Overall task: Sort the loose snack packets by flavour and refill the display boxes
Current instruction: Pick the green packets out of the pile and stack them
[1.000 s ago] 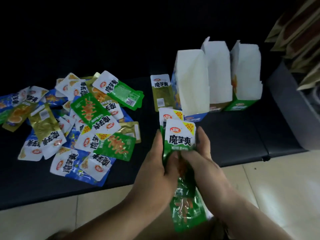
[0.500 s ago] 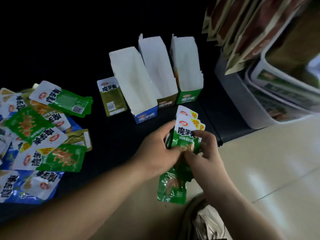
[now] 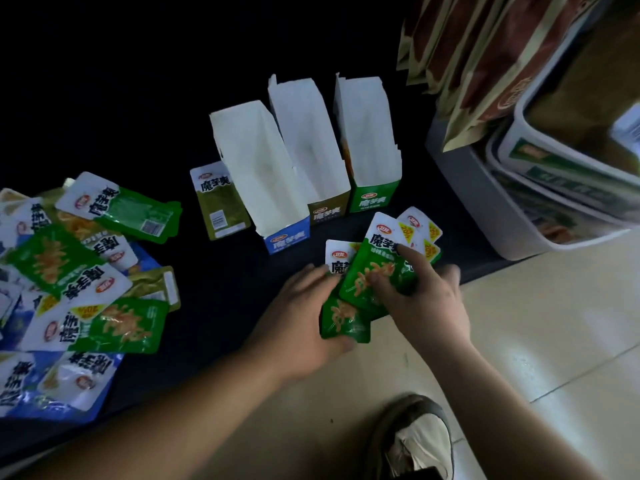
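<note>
Both hands hold a fanned bunch of green snack packets (image 3: 370,271) low over the black surface's front edge. My left hand (image 3: 304,317) grips the bunch's lower left, thumb under the bottom packet. My right hand (image 3: 422,289) pinches it from the right, fingers curled over the front packet. Just behind stand three open display boxes: blue (image 3: 287,240), olive-brown (image 3: 329,211) and green (image 3: 374,199), their white insides showing. One olive packet (image 3: 221,199) lies left of the blue box. A loose pile of green, blue and gold packets (image 3: 79,282) covers the left.
A grey bin (image 3: 491,202) with stacked tubs and hanging brown pouches (image 3: 485,53) stands at the right. Beige floor tiles (image 3: 536,341) lie below the black surface (image 3: 221,271). My shoe (image 3: 415,441) shows at the bottom.
Both hands have carried the green bunch down and forward toward the boxes, and the packets have fanned out wider. The view has swung right and down, showing the shoe.
</note>
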{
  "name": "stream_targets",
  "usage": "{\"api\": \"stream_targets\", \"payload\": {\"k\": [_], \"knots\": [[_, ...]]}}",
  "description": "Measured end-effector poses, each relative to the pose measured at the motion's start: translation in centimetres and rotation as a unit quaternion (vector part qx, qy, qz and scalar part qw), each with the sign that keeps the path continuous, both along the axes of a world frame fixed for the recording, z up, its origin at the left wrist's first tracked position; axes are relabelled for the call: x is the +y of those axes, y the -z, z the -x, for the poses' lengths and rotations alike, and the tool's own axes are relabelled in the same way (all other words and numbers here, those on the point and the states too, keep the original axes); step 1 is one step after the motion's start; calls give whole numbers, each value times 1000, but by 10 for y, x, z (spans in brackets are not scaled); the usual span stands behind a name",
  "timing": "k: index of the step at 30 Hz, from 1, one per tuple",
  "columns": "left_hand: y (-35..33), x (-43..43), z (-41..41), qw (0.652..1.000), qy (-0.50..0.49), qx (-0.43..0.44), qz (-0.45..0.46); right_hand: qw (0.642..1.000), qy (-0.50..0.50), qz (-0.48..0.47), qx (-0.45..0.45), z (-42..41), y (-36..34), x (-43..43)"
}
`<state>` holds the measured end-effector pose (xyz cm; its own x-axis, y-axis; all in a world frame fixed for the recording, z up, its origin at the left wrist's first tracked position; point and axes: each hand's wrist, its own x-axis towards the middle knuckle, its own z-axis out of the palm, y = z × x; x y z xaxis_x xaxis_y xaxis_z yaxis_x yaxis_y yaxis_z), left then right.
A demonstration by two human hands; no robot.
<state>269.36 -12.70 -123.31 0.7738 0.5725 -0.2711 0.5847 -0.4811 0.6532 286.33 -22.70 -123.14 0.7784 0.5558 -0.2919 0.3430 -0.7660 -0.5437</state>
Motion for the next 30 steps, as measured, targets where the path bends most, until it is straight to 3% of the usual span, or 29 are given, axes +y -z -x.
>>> {"api": "stream_targets", "payload": {"k": [4, 10, 15, 18, 20, 23, 30], "knots": [[9, -11, 2, 997, 37, 31, -58, 995, -36, -61, -76, -16, 3, 3], [16, 8, -7, 990, 61, 6, -126, 994, -102, -15, -26, -37, 15, 19], [15, 25, 4, 987, -37, -27, -155, 997, -67, -31, -9, -28, 8, 16], [11, 10, 9, 991, -78, -40, -101, 996, -78, -51, 0, -21, 10, 7], [12, 1, 6, 995, -53, -22, -79, 994, -99, -32, -20, -17, 17, 5], [16, 2, 3, 995, -40, -1, -88, 990, -106, -46, -80, -8, 22, 2], [21, 10, -2, 994, 17, 13, -106, 987, -66, -83, -119, 4, 22, -4]]}}
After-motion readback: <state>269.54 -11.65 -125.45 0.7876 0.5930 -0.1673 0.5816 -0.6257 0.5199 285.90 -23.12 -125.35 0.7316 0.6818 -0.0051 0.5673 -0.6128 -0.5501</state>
